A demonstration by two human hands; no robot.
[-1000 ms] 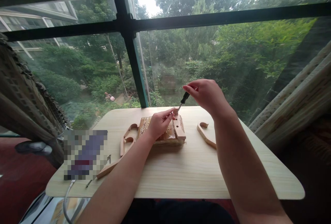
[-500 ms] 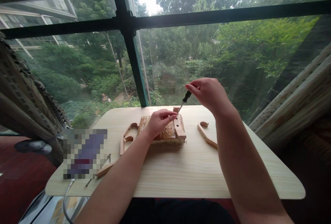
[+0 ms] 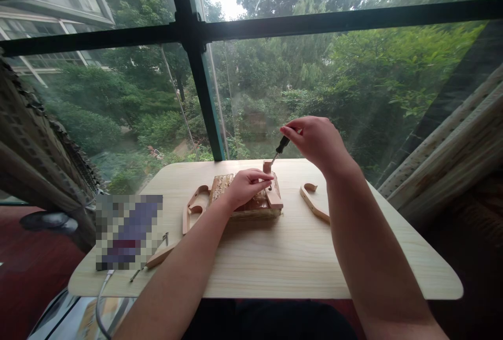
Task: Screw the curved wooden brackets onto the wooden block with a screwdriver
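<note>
My right hand (image 3: 314, 138) is closed round the black handle of a screwdriver (image 3: 282, 144), which slants down to the left. Its tip is by the far end of a pale wooden piece (image 3: 275, 199) with holes in it. That piece lies across the right part of a brown, tape-wrapped block (image 3: 251, 205) on the table. Over the same piece, my left hand (image 3: 247, 188) has thumb and forefinger pinched together just nearer than the tip. What they pinch, if anything, is too small to make out.
Curved wooden pieces lie left (image 3: 185, 219) and right (image 3: 308, 197) of the block. Another wooden piece (image 3: 159, 258) and a metal screw (image 3: 137, 275) lie by my left forearm. A blurred-out object with a cable (image 3: 100, 298) is at the table's left. A window stands behind the table (image 3: 275, 272).
My left hand has shifted slightly toward me and to the right along the wooden piece, away from the screwdriver tip. The right hand with the screwdriver has barely moved.
</note>
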